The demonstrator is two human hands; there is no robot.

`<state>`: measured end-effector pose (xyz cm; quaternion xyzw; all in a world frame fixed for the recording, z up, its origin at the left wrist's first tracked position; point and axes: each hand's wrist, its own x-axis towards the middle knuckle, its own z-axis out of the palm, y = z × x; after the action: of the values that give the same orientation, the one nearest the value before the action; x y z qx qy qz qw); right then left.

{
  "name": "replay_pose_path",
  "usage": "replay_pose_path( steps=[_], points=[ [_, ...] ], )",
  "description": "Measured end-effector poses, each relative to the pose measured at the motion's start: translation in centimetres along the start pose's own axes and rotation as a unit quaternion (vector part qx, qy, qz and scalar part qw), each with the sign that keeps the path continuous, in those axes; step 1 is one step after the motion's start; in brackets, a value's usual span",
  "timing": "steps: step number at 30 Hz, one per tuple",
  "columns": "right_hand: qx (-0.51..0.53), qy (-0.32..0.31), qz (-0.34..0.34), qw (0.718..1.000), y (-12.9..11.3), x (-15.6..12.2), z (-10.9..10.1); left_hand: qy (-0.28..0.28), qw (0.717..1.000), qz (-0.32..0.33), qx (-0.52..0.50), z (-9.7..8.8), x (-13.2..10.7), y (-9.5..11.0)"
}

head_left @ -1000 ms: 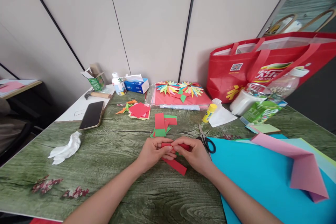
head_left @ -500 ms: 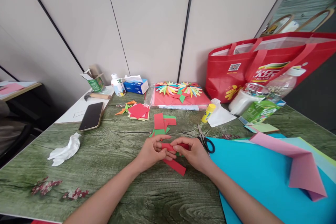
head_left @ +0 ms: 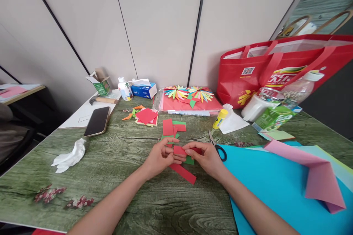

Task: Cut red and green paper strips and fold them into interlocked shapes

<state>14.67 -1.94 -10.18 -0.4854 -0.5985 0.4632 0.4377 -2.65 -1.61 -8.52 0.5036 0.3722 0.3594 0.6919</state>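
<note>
Small red rectangular paper piece [head_left: 179, 150] is held up between the hands, pinched by the right grip [head_left: 206, 156] between thumb and forefinger. The left grip [head_left: 158, 156] is loosely spread at the paper's left end; whether it touches, I cannot tell. Green paper [head_left: 189, 160] shows just below the right grip; a long red paper strip [head_left: 184, 174] lies nearer the body. Black-handled metal scissors [head_left: 221, 152] rest just right of the right grip.

I see smartphone [head_left: 97, 121] partly on white sheet [head_left: 72, 117], wooden-handled hammer [head_left: 106, 100] behind it. Crumpled tissue [head_left: 70, 157] nearer my camera. Blue tissue box [head_left: 143, 91] beside white bottle [head_left: 125, 90]. Clear plastic bottle [head_left: 300, 90] before red tote bag [head_left: 233, 75].
</note>
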Motion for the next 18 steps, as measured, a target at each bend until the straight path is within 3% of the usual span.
replay_pose_path(
  steps=[12,18],
  points=[
    [-0.069,-0.005,-0.024,0.997,-0.50,-0.52,0.55,0.030,0.999,-0.007,0.031,0.24,-0.05,-0.54],
    [0.023,-0.029,-0.024,0.999,-0.16,-0.20,0.37,0.051,0.998,0.008,0.040,0.15,0.07,-0.58]
  ],
)
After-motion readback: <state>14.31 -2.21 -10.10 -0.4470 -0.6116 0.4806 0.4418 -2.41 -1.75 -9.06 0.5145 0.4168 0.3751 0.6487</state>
